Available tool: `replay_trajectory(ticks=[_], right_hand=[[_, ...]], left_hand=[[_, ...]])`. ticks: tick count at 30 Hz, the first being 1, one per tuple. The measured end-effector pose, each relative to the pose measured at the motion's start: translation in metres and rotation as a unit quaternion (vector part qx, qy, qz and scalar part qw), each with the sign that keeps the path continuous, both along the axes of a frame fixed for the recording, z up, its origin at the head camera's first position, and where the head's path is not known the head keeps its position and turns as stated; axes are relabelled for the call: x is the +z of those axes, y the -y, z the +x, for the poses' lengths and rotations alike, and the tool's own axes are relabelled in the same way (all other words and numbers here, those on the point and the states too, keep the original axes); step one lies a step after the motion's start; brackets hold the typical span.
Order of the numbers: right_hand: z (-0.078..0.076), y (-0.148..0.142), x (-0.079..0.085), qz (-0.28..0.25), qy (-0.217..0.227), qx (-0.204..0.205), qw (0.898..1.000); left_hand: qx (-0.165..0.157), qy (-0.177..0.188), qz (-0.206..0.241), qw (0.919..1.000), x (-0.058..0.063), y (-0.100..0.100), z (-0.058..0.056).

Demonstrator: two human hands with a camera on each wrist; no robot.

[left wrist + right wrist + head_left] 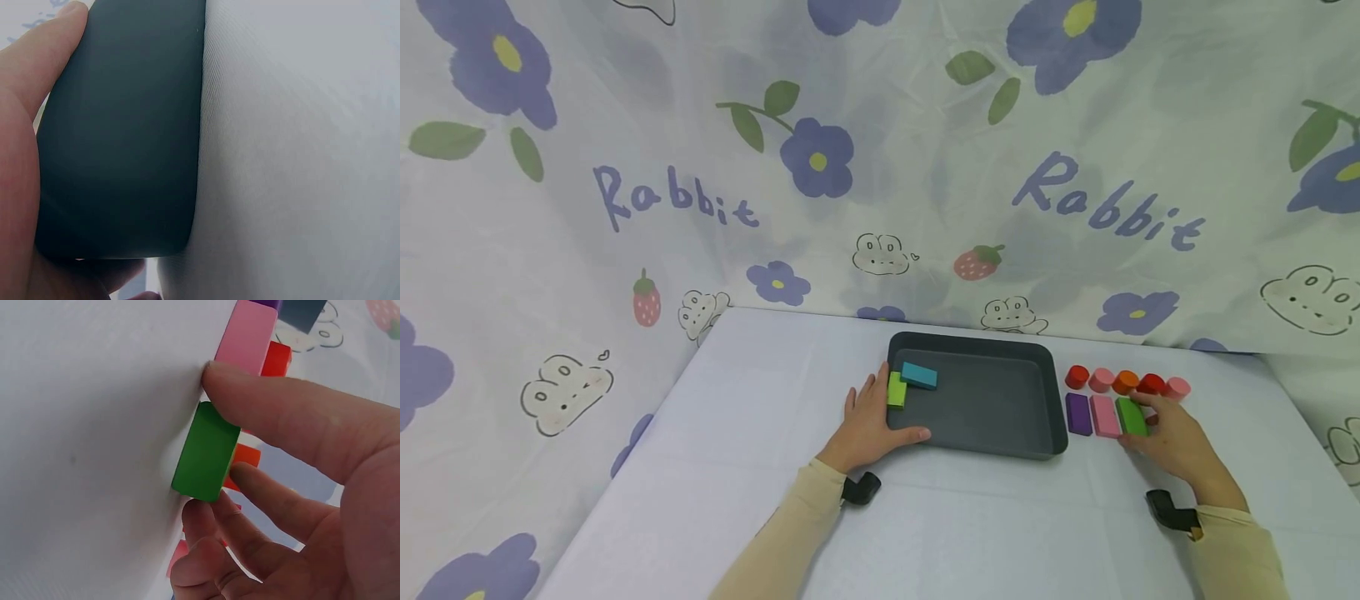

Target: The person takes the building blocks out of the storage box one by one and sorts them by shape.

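Observation:
My left hand (868, 427) rests against the near left corner of a dark grey tray (985, 417), thumb along the front edge and fingers spread by its left side. The tray's outer wall (125, 125) fills much of the left wrist view. Inside the tray, a blue block (919, 376) overlaps a lime green block (897, 392) near that side. To the right of the tray, my right hand (1176, 440) pinches a green block (207, 453) between thumb and fingers, at the end of a row beside a pink block (1105, 416) and a purple block (1078, 414).
Behind the row of blocks stand several short cylinders: a red one (1077, 377), a pink one (1102, 380), an orange one (1125, 382) and others further right. A white cloth covers the table (985, 533). A patterned curtain (880, 167) hangs along the back edge.

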State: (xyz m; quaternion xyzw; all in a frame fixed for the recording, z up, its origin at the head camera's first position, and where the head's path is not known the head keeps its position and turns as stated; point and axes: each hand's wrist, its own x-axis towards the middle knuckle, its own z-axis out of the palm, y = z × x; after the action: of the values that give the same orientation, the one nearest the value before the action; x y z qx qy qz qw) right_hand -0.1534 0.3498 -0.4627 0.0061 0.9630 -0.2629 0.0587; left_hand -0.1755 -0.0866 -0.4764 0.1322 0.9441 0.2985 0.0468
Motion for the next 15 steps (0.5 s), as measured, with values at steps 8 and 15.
replay_trajectory(ticks=[8, 15], right_hand=[[0.000, 0.001, 0.004, 0.026, -0.014, -0.002, 1.000], [0.002, 0.007, 0.013, 0.028, -0.033, -0.003, 0.999]], left_hand=[[0.001, 0.003, -0.001, 1.0000, -0.001, 0.000, 0.000], [0.001, -0.001, 0.004, 1.0000, -0.001, 0.000, 0.000]])
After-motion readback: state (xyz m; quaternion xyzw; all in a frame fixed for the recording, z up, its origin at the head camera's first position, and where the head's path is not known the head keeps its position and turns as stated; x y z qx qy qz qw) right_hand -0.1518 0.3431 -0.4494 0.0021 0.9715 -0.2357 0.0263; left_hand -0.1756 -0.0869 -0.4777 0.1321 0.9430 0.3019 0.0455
